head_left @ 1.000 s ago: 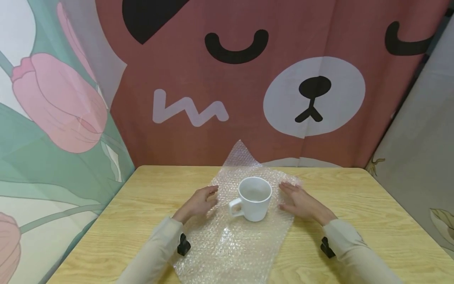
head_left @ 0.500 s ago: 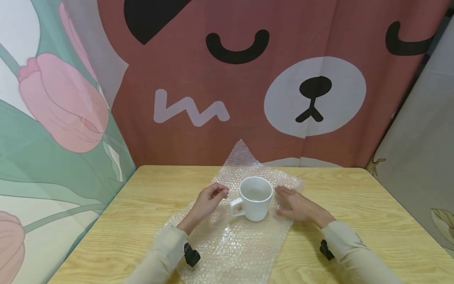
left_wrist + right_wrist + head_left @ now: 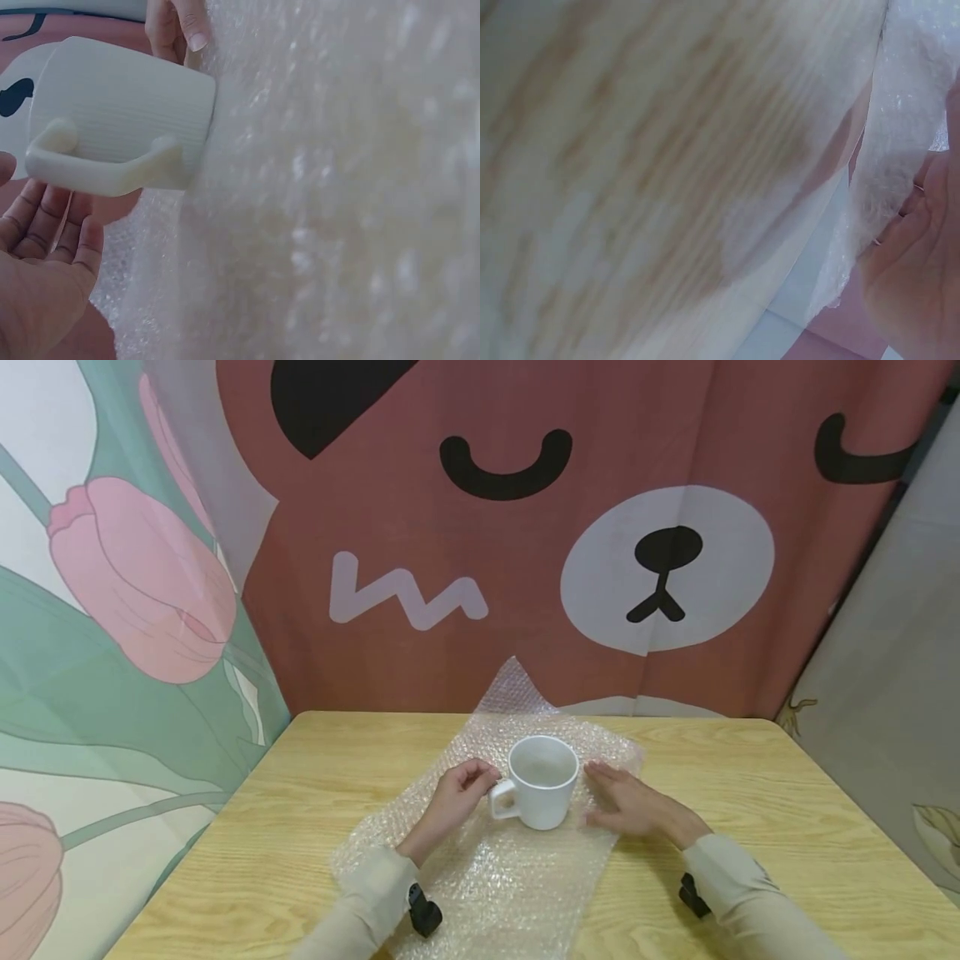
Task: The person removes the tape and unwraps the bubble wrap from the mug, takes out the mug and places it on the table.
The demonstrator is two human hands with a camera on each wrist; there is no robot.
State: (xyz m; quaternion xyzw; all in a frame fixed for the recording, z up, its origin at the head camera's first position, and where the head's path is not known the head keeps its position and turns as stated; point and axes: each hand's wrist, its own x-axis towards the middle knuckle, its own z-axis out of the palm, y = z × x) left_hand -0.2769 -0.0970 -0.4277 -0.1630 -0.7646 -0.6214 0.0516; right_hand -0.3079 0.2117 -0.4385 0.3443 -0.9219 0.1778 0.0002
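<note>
A white mug [image 3: 543, 783] stands upright on a sheet of bubble wrap [image 3: 517, 885], its handle [image 3: 504, 800] pointing left. Close by the handle is my left hand [image 3: 456, 799], its fingers bent. In the left wrist view, the fingers [image 3: 56, 225] lie beside the handle with the thumb apart from them; I cannot tell whether they touch the mug. My right hand [image 3: 637, 803] rests to the right of the mug, fingers stretched out over the bubble wrap. The right wrist view shows that hand [image 3: 915, 262] at the wrap's edge; the mug is out of sight there.
Wood-grain table [image 3: 757, 827] lies around the sheet. One corner of the wrap reaches past the table's far edge. Behind hangs a reddish-brown curtain [image 3: 405, 668] with a bear print. A small black device [image 3: 425, 912] sits at each wrist.
My left hand has moved right, from the wrap's left side to the mug's handle, and its fingers have bent. My right hand has shifted slightly left towards the mug. The mug barely moves.
</note>
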